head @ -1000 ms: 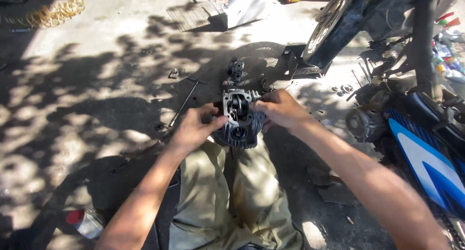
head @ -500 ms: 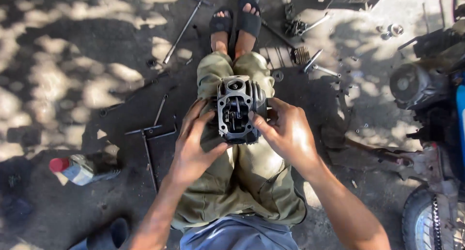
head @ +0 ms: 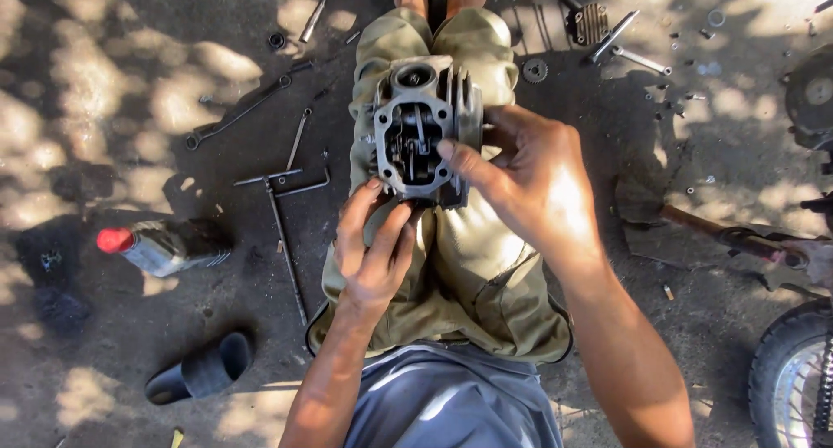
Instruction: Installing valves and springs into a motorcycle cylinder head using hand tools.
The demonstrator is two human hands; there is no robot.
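Hands: right hand [head: 538,183] clasps finned grey metal engine head [head: 423,135] in closed grip; left hand [head: 375,248] fingers touch its rim, uncurled.

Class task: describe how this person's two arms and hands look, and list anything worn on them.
Both forearms are bare, with no sleeves in view. The left hand and right hand wear no gloves, and no rings, watch or bands show. The fingers are uncovered.
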